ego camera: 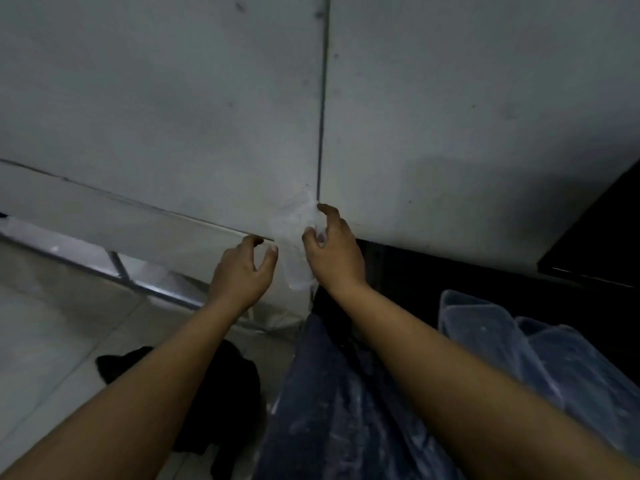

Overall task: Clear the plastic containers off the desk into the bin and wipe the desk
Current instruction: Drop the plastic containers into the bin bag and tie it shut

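A clear plastic container (294, 237), thin, glossy and crinkled, sits at the near edge of the worktop (173, 116) just where a dark seam (322, 109) divides the grey surface into two panels; its outline is blurred and hard to trace, and its lower part hangs down past the edge. The right hand (332, 247) is on it, fingers curled with the thumb and forefinger pinching the filmy plastic at its right side. The left hand (242, 271) hovers just beside the container's left side, thumb and fingers bent into a half-open claw with a gap between them, and whether the fingertips touch the plastic cannot be told. The worktop is matt, smooth and pale grey, flecked with small dark marks, and a second seam runs slantwise across its left part. Below its edge on the left shows a shiny metal frame rail (145, 289) over pale floor tiles (52, 323). A crumpled black cloth (225, 393) lies on the floor under the left forearm. Between the forearms is dark blue fabric (329, 410), dusted with pale smears. At the lower right several translucent, bluish, rounded plastic trays (519, 341) lie stacked against one another, well apart from the hands.
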